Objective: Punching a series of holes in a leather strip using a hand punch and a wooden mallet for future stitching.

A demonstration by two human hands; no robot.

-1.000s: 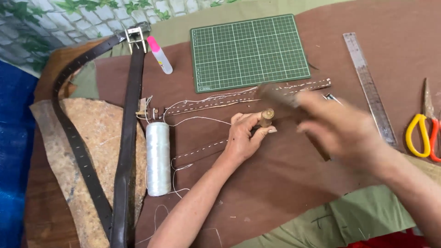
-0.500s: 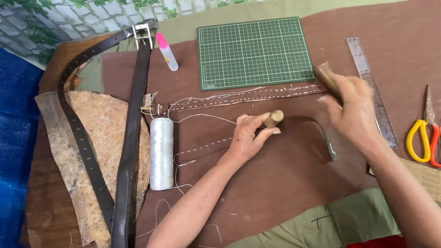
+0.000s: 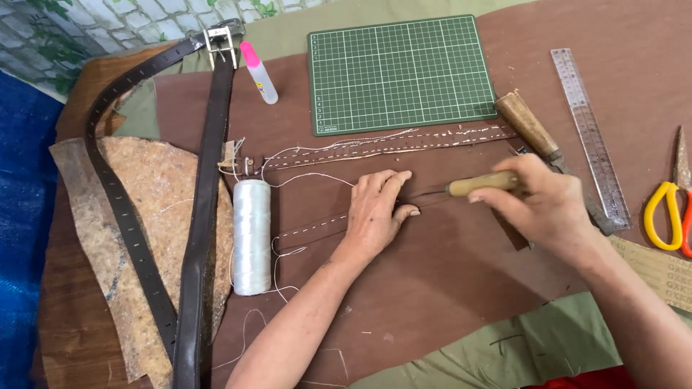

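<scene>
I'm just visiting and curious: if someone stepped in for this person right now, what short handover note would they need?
Left hand: flat, pressing the brown leather strip onto the table.
Right hand: gripping a wooden-handled awl, its metal tip at the strip beside the left fingertips.
Nearby: white thread spool left of the strip; a second stitched strip above; a wooden-handled tool lying by the ruler.
Done: white stitches run along the strip's left part.
Left: no stitching shows right of the hand.
</scene>
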